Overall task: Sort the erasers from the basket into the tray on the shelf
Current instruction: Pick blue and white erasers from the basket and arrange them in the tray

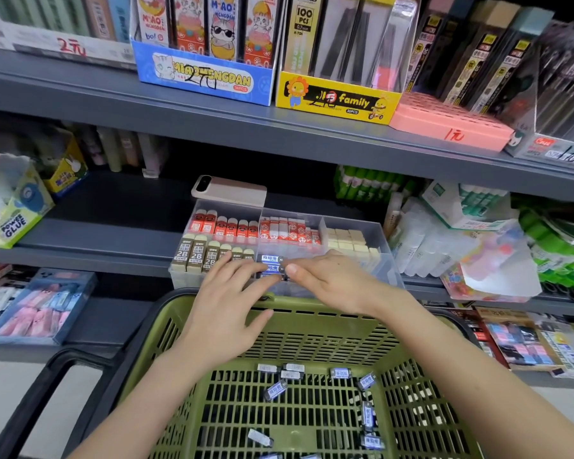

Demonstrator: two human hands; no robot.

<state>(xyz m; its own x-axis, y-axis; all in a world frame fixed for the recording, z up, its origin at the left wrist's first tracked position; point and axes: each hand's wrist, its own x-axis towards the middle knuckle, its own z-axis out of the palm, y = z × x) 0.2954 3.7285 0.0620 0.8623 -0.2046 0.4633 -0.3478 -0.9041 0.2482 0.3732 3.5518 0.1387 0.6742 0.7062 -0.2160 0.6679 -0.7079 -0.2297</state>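
Note:
A clear plastic tray [383,236] with several compartments stands on the middle shelf, holding red, brown 2B and cream erasers. In its front middle compartment lie blue-labelled erasers [271,259]. My left hand [232,293] reaches over the tray's front edge with straight fingers touching those blue erasers. My right hand [328,276] comes from the right, its fingers and thumb meeting the same blue erasers. Below, a green basket [312,326] holds several loose blue-labelled erasers [275,390] on its slotted floor.
A pink phone [229,190] lies behind the tray. Glue sticks [368,182] and plastic packets [478,260] crowd the shelf to the right. A Power Glue box [14,223] stands left. The basket's black handle [60,366] hangs at lower left.

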